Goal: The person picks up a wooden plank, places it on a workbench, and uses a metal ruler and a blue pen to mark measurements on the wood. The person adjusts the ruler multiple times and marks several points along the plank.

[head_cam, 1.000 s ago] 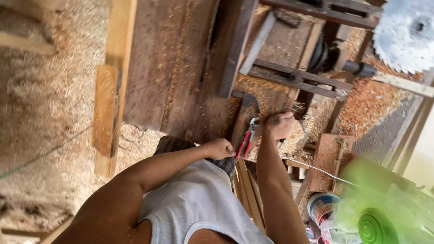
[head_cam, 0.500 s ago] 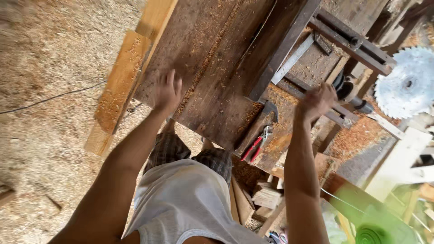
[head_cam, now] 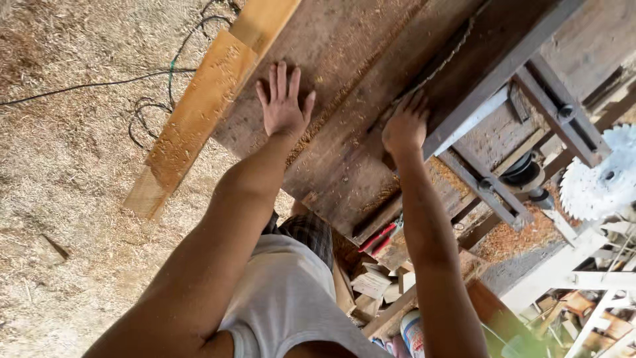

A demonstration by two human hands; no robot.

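Lying flat under both released grips, left hand [head_cam: 283, 106] and right hand [head_cam: 404, 127]: dusty dark board [head_cam: 344, 59].

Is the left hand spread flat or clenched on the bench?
Spread flat. The left hand lies palm down on the dusty wooden bench top, fingers extended and parted, gripping nothing.

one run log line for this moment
left hand: flat, fingers spread on dark plank | right hand: on same plank by sawdust ridge | pliers: red handles, untouched at bench edge | saw blade: right
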